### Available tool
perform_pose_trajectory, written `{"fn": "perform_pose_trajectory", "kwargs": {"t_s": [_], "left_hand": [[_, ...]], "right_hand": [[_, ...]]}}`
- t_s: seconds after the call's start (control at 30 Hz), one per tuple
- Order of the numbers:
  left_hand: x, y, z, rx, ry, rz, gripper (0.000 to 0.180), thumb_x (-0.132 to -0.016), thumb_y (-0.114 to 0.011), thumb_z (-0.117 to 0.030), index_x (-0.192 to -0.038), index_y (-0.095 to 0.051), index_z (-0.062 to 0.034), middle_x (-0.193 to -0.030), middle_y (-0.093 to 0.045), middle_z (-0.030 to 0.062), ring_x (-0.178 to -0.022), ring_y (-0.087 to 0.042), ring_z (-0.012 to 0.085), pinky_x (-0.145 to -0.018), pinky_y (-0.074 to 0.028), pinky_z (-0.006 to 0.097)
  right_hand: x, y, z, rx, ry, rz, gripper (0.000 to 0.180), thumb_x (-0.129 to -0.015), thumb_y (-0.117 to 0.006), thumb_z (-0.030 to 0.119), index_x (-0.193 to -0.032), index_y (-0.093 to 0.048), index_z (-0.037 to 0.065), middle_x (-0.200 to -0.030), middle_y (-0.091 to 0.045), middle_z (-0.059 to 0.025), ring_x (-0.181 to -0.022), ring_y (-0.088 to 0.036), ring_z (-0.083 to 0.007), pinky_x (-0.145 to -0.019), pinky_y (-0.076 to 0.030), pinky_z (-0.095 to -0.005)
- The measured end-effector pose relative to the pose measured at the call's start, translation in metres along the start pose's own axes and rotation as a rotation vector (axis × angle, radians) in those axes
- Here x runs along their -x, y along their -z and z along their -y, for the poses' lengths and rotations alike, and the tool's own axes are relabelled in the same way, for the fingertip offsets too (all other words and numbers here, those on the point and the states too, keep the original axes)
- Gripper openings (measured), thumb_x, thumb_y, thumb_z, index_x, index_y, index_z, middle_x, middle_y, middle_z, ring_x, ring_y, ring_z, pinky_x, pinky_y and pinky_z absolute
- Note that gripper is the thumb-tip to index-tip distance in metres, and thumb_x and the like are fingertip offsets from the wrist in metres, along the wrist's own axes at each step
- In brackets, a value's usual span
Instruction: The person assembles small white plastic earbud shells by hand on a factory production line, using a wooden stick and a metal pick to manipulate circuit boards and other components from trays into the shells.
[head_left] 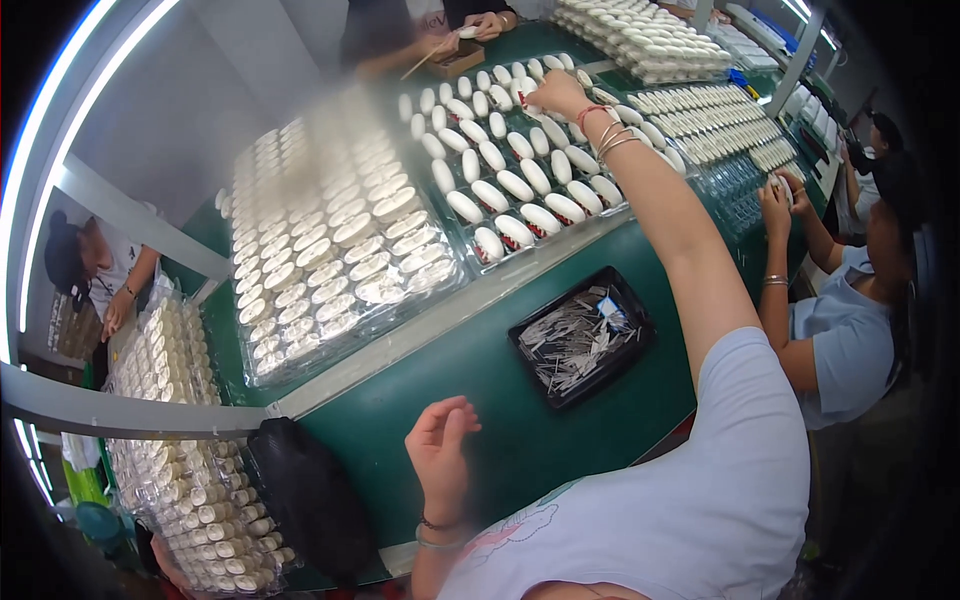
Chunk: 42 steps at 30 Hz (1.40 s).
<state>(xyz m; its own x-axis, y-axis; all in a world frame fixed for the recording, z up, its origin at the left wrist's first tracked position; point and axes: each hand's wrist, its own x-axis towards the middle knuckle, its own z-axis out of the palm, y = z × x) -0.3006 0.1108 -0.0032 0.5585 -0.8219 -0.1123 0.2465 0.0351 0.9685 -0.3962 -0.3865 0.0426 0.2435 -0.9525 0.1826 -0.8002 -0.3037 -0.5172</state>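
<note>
My right hand [560, 94] reaches to the far side of a clear tray [540, 262] holding rows of glossy white oval pieces [514, 186]. Its fingers are closed at one white oval piece [527, 86], partly hidden by the hand. Red and black parts show beside many of the ovals. My left hand [440, 450] hovers over the green table near its front edge, loosely curled with the thumb apart, and nothing shows in it. Between my arms a black bin [580, 335] contains many thin metallic strips and a small blue-and-white item.
Stacked clear trays of oval pieces [340, 270] stand left of my tray, with more stacks [190, 500] at far left. A metal frame bar [140, 415] crosses there, beside a black bag [310, 500]. Co-workers sit opposite, at left and at right [850, 330]. More trays [715, 120] lie back right.
</note>
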Motion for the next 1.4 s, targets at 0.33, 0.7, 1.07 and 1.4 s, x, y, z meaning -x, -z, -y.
{"fn": "perform_pose_trajectory", "kwargs": {"t_s": [0.33, 0.7, 1.07, 1.4], "left_hand": [[-0.007, 0.011, 0.003, -0.121, -0.030, -0.041, 0.013, -0.088, -0.054, -0.005, -0.094, -0.060, 0.0048, -0.082, -0.062, 0.0089, -0.071, -0.060, 0.0135, -0.065, -0.051, 0.026], [-0.014, 0.011, 0.002, -0.143, -0.030, -0.046, 0.011, -0.088, -0.053, -0.003, -0.091, -0.060, 0.0053, -0.082, -0.060, 0.0075, -0.072, -0.059, 0.0127, -0.066, -0.049, 0.024], [-0.004, 0.004, 0.001, -0.118, -0.066, 0.008, 0.012, -0.088, -0.054, -0.004, -0.094, -0.060, 0.0043, -0.085, -0.061, 0.0069, -0.074, -0.059, 0.0120, -0.069, -0.049, 0.023], [0.002, -0.008, -0.020, 0.205, -0.020, 0.183, 0.037, -0.090, -0.052, -0.009, -0.124, -0.043, 0.0025, -0.108, -0.054, 0.0127, -0.088, -0.060, 0.0165, -0.074, -0.052, 0.027]], "right_hand": [[-0.031, -0.045, -0.007, 0.310, 0.136, 0.139, 0.037, -0.068, -0.068, 0.026, -0.090, -0.065, -0.003, -0.090, -0.064, -0.0240, -0.086, -0.064, -0.0329, -0.079, -0.050, -0.0382], [-0.046, -0.046, -0.033, 0.427, 0.032, 0.190, 0.042, -0.068, -0.074, 0.024, -0.100, -0.064, -0.001, -0.105, -0.061, -0.0211, -0.099, -0.060, -0.0330, -0.088, -0.047, -0.0372], [0.071, 0.037, 0.020, -0.030, 0.474, -0.002, 0.029, -0.072, -0.070, 0.019, -0.093, -0.059, 0.002, -0.081, -0.061, -0.0125, -0.075, -0.060, -0.0263, -0.068, -0.047, -0.0343], [0.327, 0.047, 0.099, -0.275, 0.912, 0.047, 0.039, -0.067, -0.069, 0.000, -0.104, -0.058, 0.002, -0.092, -0.053, -0.0112, -0.066, -0.059, -0.0248, -0.056, -0.048, -0.0328]]}}
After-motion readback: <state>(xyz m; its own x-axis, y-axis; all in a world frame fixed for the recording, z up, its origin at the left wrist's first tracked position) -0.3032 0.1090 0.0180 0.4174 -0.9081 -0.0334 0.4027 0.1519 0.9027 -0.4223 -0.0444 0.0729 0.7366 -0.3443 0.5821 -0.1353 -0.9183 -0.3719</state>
